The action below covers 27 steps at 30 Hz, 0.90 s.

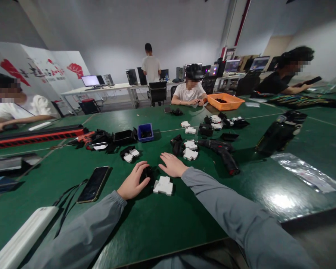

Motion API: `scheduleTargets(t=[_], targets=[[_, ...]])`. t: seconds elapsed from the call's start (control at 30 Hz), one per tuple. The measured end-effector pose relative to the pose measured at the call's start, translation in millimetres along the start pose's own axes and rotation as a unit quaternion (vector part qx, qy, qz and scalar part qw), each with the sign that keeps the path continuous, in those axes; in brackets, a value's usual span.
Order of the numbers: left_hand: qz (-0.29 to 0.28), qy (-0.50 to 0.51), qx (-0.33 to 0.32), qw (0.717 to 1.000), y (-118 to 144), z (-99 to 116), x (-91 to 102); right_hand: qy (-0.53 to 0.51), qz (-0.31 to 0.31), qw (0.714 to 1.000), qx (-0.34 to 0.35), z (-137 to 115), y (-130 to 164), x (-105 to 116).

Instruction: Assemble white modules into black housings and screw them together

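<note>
My left hand (134, 181) curls around a small black part (148, 172) on the green table, its thumb and fingers on either side of it; the palm side is hidden. Beside it, my right hand (172, 164) lies palm down with its fingers stretched out, holding nothing that I can see. Between my wrists sits a white plastic module (164, 185), stepped in outline. Just beyond my right hand are more white modules (190, 153) and a black part (177, 145). Two white pieces (131, 154) rest in a black part past my left hand.
A black power drill (221, 152) lies to the right, before a dark upright device (281, 132) and a clear plastic bag (308, 172). Left are a phone (94, 184), a white bar (30, 235) and a red drill (85, 139). A blue bin (145, 139) stands ahead. Co-workers sit around.
</note>
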<state>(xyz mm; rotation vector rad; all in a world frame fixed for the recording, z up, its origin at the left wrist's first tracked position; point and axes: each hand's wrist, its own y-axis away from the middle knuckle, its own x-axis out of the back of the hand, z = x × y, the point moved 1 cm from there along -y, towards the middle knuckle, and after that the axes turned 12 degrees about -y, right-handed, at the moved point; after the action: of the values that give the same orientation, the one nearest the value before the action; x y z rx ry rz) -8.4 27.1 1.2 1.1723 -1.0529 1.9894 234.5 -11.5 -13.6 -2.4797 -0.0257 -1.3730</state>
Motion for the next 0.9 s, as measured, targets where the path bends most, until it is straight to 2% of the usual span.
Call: scheduleTargets(t=[0.23, 0.37, 0.57, 0.7, 0.9], targets=[[-0.042, -0.002, -0.022, 0.999, 1, 1, 2.1, -0.047, -0.019, 0.998, 0.034, 0, 53, 22], [-0.024, -0.024, -0.012, 0.999, 1, 3, -1.2, -0.070, -0.042, 0.995, 0.057, -17, 78, 34], [-0.009, -0.030, 0.008, 0.999, -2, 2, -7.1, -0.089, -0.057, 0.988, 0.111, -42, 80, 31], [-0.003, -0.020, 0.033, 0.999, -2, 0, -7.5, -0.102, -0.077, 0.982, 0.142, -36, 78, 35], [0.011, -0.011, 0.044, 0.999, -2, 0, -6.1, -0.083, -0.046, 0.990, 0.102, -22, 77, 46]])
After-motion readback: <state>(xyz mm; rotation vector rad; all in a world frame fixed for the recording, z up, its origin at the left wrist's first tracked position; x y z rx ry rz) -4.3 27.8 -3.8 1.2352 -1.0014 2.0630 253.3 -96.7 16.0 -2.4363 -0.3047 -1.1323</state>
